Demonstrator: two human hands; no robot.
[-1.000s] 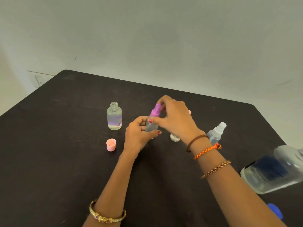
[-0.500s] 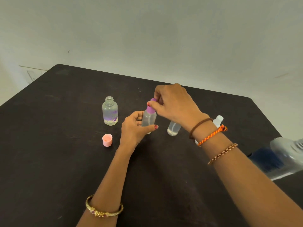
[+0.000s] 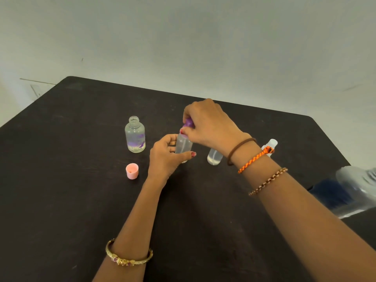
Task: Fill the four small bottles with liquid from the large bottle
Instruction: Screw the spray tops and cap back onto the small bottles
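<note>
My left hand (image 3: 165, 157) grips a small clear bottle (image 3: 183, 146) standing near the middle of the black table (image 3: 61, 200). My right hand (image 3: 209, 125) pinches the bottle's purple spray cap (image 3: 188, 123) from above. An uncapped small bottle with a purple label (image 3: 135, 135) stands to the left. Behind my right wrist stand another small clear bottle (image 3: 214, 156) and a white-capped spray bottle (image 3: 271, 144), both partly hidden. The large bottle (image 3: 350, 192) with a blue label sits at the right edge, blurred.
A loose pink cap (image 3: 132, 170) sits open side up on the table, left of my left hand. A pale wall rises behind the table's far edge.
My right hand has shifted over the purple cap and now covers most of it, while my left hand keeps hold of the bottle. The view has tilted slightly.
</note>
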